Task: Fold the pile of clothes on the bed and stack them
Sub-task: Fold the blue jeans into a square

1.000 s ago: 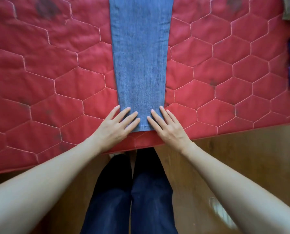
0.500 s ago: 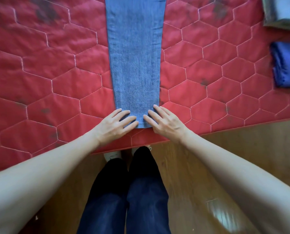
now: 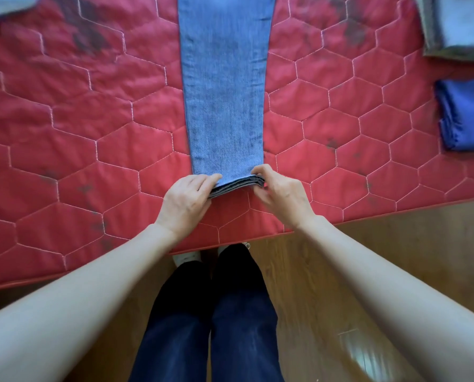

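Gripping one jeans hem, left hand and right hand; two, perhaps three, folded garments nearby.

A long strip of folded blue jeans lies lengthwise on a red quilted bed. The left hand and right hand each pinch a corner of the near hem, lifted slightly. Folded blue cloth and grey cloth sit at the right edge.
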Motion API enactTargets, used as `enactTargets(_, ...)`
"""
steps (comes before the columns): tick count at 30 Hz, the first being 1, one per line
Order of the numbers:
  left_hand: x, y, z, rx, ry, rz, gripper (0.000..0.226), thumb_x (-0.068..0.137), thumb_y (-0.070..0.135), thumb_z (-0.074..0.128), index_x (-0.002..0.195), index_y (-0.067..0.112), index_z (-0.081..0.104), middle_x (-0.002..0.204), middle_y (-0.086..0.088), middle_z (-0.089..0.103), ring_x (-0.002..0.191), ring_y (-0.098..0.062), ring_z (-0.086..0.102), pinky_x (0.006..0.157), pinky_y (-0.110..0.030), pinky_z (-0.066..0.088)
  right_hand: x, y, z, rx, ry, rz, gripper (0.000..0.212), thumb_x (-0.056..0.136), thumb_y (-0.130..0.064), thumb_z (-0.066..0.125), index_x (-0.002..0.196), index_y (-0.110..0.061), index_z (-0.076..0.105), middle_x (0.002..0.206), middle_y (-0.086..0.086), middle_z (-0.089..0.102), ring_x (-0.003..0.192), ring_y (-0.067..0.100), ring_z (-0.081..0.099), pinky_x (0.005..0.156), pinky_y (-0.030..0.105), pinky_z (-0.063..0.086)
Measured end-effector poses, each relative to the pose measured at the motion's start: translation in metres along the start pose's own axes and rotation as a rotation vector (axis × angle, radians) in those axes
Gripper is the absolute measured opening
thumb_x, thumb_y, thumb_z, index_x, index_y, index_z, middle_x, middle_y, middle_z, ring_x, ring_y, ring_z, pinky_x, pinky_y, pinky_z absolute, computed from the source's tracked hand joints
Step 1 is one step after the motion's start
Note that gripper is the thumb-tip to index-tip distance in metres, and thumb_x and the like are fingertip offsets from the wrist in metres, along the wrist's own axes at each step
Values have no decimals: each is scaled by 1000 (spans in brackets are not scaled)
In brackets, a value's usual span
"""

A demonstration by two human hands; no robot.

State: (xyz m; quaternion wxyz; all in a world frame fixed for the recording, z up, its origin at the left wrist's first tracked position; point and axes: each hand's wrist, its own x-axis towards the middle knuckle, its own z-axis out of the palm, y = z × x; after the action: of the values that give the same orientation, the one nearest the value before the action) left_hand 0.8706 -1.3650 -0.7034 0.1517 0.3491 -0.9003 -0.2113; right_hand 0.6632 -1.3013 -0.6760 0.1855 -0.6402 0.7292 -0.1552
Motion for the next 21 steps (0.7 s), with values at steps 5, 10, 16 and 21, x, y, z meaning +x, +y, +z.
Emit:
enactTargets(5,19,5,-47,-108,79,5,17,88,3,66,105,-1,69,95,-10,69,80,-27,68,66,-36,58,10,-7,-34,73,99,-48,22,90,-21,54,103,-5,64,96,1,69,77,23,69,56,40,54)
enactTargets(10,29,14,-92,-91,62,59,13,88,4,67,100,-1,70,88,-10,68,73,-27,68,57,-39,57,10,-29,-71,-12,154,-85,23,88,-26,53,98,-11,66,86,-4,69,70,20,67,52,35,51)
enactTargets(16,24,53,-163,-213,31,-2,14,84,3,71,98,1,70,85,-7,67,70,-26,64,60,-40,55,-12,-69,-141,97,56,-117,16,88,-23,60,95,-12,68,87,-5,66,80,18,64,64,39,52)
enactTargets(21,7,89,-219,-268,3,-10,18,78,7,73,95,2,69,82,-1,70,73,-16,68,64,-36,56,-33,-96,-203,119,-80,-186,10,83,-14,73,92,-12,70,83,-7,67,74,13,61,70,32,50)
